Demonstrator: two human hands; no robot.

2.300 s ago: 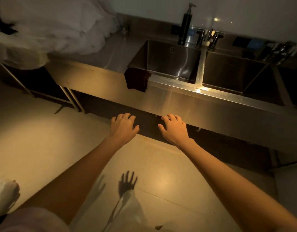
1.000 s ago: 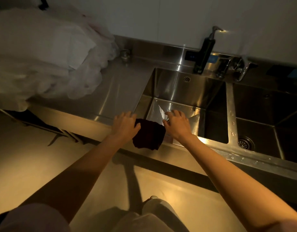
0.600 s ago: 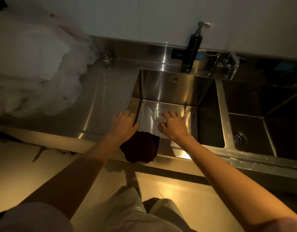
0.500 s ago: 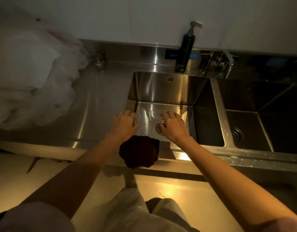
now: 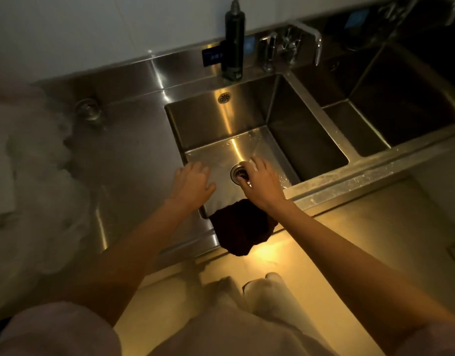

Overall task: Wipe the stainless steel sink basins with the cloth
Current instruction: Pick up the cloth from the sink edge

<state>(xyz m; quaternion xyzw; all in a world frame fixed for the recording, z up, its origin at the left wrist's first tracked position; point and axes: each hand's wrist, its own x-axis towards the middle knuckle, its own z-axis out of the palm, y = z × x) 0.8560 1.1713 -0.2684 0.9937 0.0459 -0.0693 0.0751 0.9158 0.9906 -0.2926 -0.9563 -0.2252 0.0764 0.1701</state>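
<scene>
A dark cloth (image 5: 243, 228) hangs over the front rim of the left sink basin (image 5: 216, 116), which has a round drain (image 5: 238, 174) in its wet floor. My left hand (image 5: 192, 185) hovers over the basin's front left corner, fingers spread, holding nothing. My right hand (image 5: 263, 183) reaches above the drain, fingers apart and empty, its wrist just over the cloth's top edge. A second basin (image 5: 390, 98) lies to the right, behind a steel divider (image 5: 321, 109).
A black soap pump bottle (image 5: 234, 44) and a chrome tap (image 5: 293, 44) stand on the back ledge. White plastic bags (image 5: 28, 181) pile on the steel drainboard (image 5: 134, 160) at left. The front rim (image 5: 362, 176) is wet with droplets.
I have stepped closer and now look more steeply down. Both hands have moved forward past the cloth and over the left basin. The cloth still hangs on the rim.
</scene>
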